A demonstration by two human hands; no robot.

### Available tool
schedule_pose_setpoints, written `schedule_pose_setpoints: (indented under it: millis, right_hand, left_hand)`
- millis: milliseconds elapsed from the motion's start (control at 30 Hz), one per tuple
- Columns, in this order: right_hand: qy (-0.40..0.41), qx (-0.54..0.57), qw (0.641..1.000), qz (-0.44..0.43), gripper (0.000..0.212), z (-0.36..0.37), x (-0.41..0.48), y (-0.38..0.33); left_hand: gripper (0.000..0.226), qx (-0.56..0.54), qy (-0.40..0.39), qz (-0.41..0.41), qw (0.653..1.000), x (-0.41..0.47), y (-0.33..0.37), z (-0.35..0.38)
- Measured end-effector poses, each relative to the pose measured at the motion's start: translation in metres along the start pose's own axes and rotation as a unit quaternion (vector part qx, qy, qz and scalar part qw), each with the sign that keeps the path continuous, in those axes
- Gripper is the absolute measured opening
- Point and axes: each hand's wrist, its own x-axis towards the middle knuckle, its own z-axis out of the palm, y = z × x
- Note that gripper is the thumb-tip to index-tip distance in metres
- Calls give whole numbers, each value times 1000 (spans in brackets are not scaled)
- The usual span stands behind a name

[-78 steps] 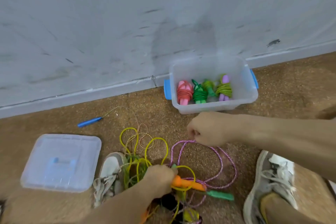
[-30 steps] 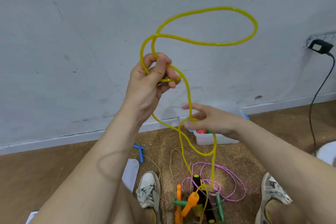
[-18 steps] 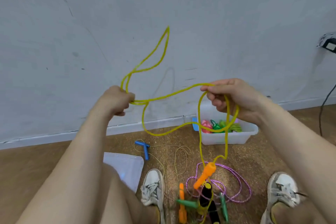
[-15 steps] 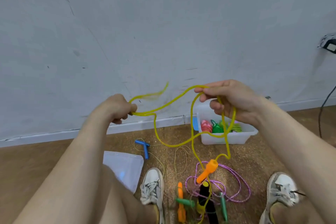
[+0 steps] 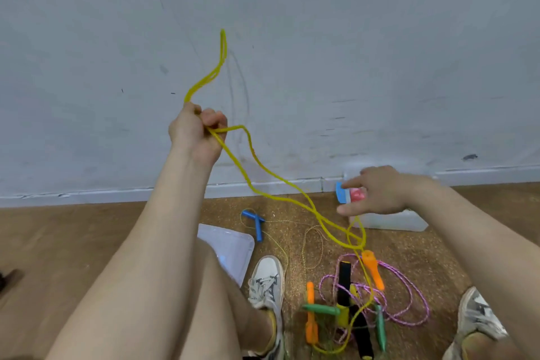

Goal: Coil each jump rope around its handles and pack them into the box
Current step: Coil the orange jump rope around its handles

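Observation:
My left hand point(image 5: 196, 131) is raised in front of the wall, fisted on the yellow jump rope point(image 5: 280, 181). A loop of that rope sticks up above the fist; the rest slopes down right to a knot near its orange handle point(image 5: 373, 269). A second orange handle point(image 5: 311, 313) lies on the floor. My right hand point(image 5: 377, 191) hovers in front of the clear plastic box point(image 5: 391, 221) with its fingers spread, apart from the rope. A pink coiled rope point(image 5: 358, 194) shows inside the box.
On the floor between my shoes lie a purple rope point(image 5: 409, 295), black handles point(image 5: 344, 279) and green handles point(image 5: 321, 309). A thin rope with blue handles point(image 5: 257, 223) lies near the box lid point(image 5: 230, 248). My left shoe point(image 5: 267, 280) and right shoe point(image 5: 479, 321) flank the pile.
My right hand has let go of the yellow rope and dropped toward the box. My left hand has risen, pulling the rope up, and the orange handle has sunk to the floor.

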Motion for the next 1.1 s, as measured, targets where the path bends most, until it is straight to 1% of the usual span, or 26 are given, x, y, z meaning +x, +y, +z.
schedule_pose_setpoints:
  millis: [33,67,100,133,167,200,233,300,333,367,400,467,500,567,600,633,667,700,733,800,867,933,1000,1033,1067,1100]
  right_hand:
    - [32,104,993,-43,84,1,3,-8]
    - [56,220,970,-91,88,2,4,-20]
    - [68,327,933,-133,90,3,6,-33]
    - [65,402,899,-160,90,5,8,-46]
    - [60,448,873,-183,86,9,11,-57]
    - [54,480,852,-203,74,14,16,-66]
    - [43,502,834,-223,55,18,20,-74]
    - [2,525,816,-243,7,24,22,-81]
    - [-13,525,816,-241,7,27,23,-81]
    - [-9,517,824,-230,14,27,23,-79]
    - [18,517,830,-211,16,26,24,-76]
    - [114,541,816,-170,14,19,27,-68]
    - [141,544,810,-166,26,14,27,-65]
    - [154,525,818,-180,63,7,25,-65]
    - [164,505,825,-194,72,6,24,-69]
    - [172,490,828,-213,70,8,26,-74]
    - [179,481,828,-224,56,8,26,-79]
    - [174,481,828,-230,31,10,25,-83]
    - [144,498,822,-238,8,11,21,-87]
    - [61,532,809,-243,26,17,21,-79]
    - [-16,539,811,-226,33,16,18,-63]
    - [-76,492,842,-209,35,15,19,-39]
    - [-126,341,914,-178,36,19,19,-15]
    - [-139,241,949,-149,38,25,19,-5]
    - [-130,165,971,-118,42,31,18,4]
    - [-99,132,982,-87,44,35,18,11]
  left_hand:
    - [32,-23,-18,-38,999,-2,-7,5]
    - [33,-33,-37,-73,996,-5,-16,9]
    - [34,-36,-59,-109,992,-9,-26,14]
    - [33,-33,-83,-144,986,-14,-36,19]
    - [31,-32,-106,-173,979,-18,-45,23]
    - [27,-34,-125,-190,973,-23,-52,26]
    - [22,-40,-136,-192,971,-25,-55,29]
    - [20,-68,-136,-163,975,-25,-47,31]
    - [22,-84,-125,-140,979,-20,-37,29]
    - [24,-101,-113,-118,981,-14,-26,26]
    - [24,-119,-102,-101,982,-9,-14,21]
    - [23,-145,-94,-99,980,-4,2,13]
    - [23,-144,-103,-115,977,-6,3,12]
    - [25,-104,-142,-168,970,-18,-12,18]
    - [26,-59,-160,-193,966,-26,-25,24]
    - [28,-10,-175,-212,961,-34,-39,29]
    - [30,29,-187,-225,956,-40,-50,34]
    - [32,47,-192,-230,953,-42,-56,36]
    - [32,47,-195,-227,953,-42,-55,37]
    - [28,6,-178,-186,966,-31,-37,32]
    - [34,-32,-119,-118,985,-11,-10,19]
    - [40,-17,-63,-50,997,5,15,1]
    - [36,36,-19,11,999,13,31,-15]
    - [33,85,13,45,995,17,38,-23]
    - [30,153,48,77,984,20,43,-30]
    - [25,242,79,99,962,23,46,-37]
